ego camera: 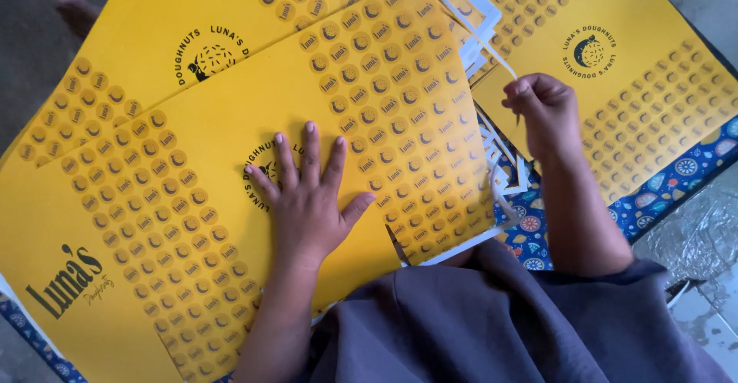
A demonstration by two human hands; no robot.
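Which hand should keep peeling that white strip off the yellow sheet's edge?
Probably the right hand: it already pinches the thin white strip at the sheet's right edge. The left hand lies flat, fingers spread, pinning the yellow sheet.

A left hand (307, 198) lies flat, fingers spread, on a yellow printed sheet (369, 122) patterned with rows of dark round marks. To the right, the right hand (547, 110) pinches a thin white paper strip (469, 26) that runs up and left over the sheet's far edge. More yellow sheets (638, 83) overlap beneath and beyond, with white offcuts (500, 152) between them. A blue patterned mat (676, 175) shows at right, grey clothing (500, 329) nearest the camera.
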